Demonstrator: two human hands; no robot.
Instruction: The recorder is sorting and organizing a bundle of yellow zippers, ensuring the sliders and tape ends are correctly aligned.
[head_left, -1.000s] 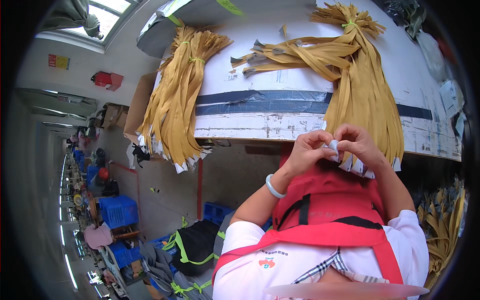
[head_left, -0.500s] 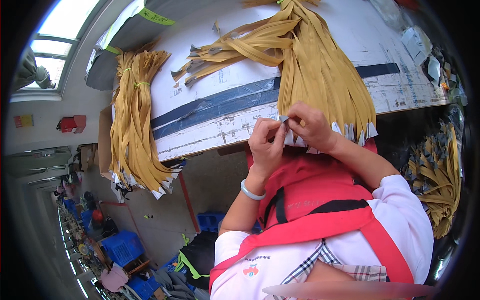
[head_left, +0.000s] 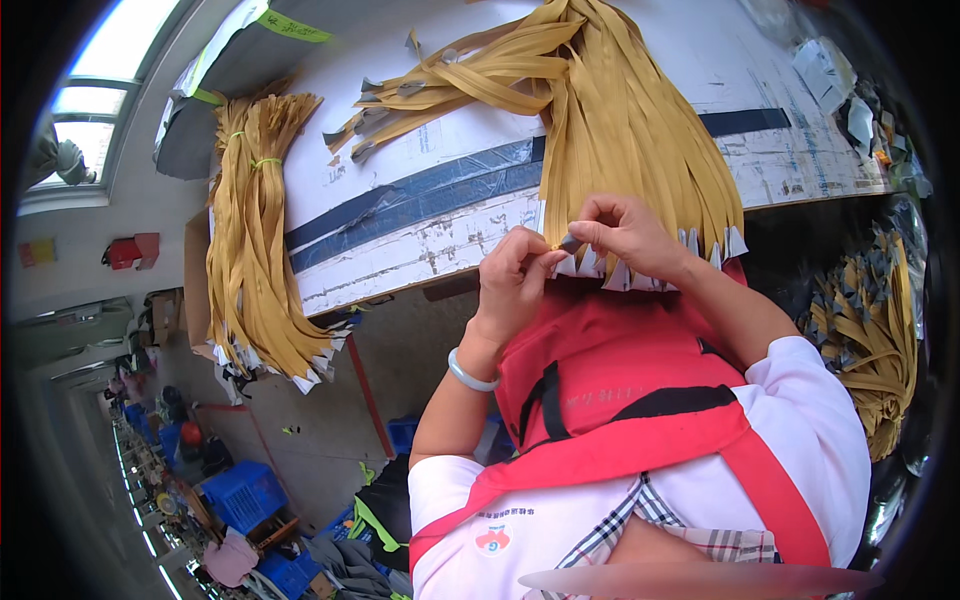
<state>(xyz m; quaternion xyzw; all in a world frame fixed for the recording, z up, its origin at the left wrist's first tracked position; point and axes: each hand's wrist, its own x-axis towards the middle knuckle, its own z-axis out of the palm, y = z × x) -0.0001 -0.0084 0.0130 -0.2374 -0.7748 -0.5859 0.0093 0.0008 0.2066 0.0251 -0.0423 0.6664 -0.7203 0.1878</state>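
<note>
Evidently a fine pinch: I see the left hand (head_left: 518,283) gripping a yellow strip's end (head_left: 554,248) at the table's (head_left: 420,258) front edge, the right hand (head_left: 635,240) its small grey tab (head_left: 571,243). My judgement: pinch close, strip untwisted. White-tipped ends (head_left: 622,276) of the yellow bundle (head_left: 640,140) crowd beneath the right hand; loose strands (head_left: 450,88) sprawl leftward. Second bundle (head_left: 255,210) stands well apart.
</note>
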